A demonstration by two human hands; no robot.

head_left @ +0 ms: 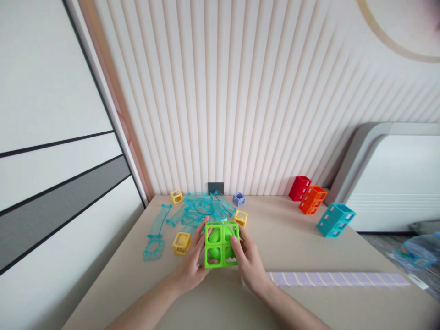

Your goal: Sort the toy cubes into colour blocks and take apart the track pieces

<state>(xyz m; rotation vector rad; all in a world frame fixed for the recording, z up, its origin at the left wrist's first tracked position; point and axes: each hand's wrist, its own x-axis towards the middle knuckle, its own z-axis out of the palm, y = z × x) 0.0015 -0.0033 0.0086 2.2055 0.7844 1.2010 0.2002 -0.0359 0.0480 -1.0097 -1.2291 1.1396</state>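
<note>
A bright green block of open-framed cubes [222, 244] is held up above the front middle of the table, with four-windowed face toward me and rounded green shapes showing inside. My left hand [194, 266] grips its left side, fingers wrapped partly behind. On the right side my right hand [250, 259] grips it too, the thumb pressed on the front face and the other fingers mostly hidden behind. Just beyond the block lies a yellow cube [241, 218]; another yellow cube [181, 243] sits left of my left hand.
Translucent blue track pieces [206, 208] lie piled at the back. Farther back are a third yellow cube [176, 197] and a purple cube [239, 198]. Red [299, 188], orange [312, 200] and teal [335, 220] block stacks stand right. A lilac strip [338, 279] lies at front right.
</note>
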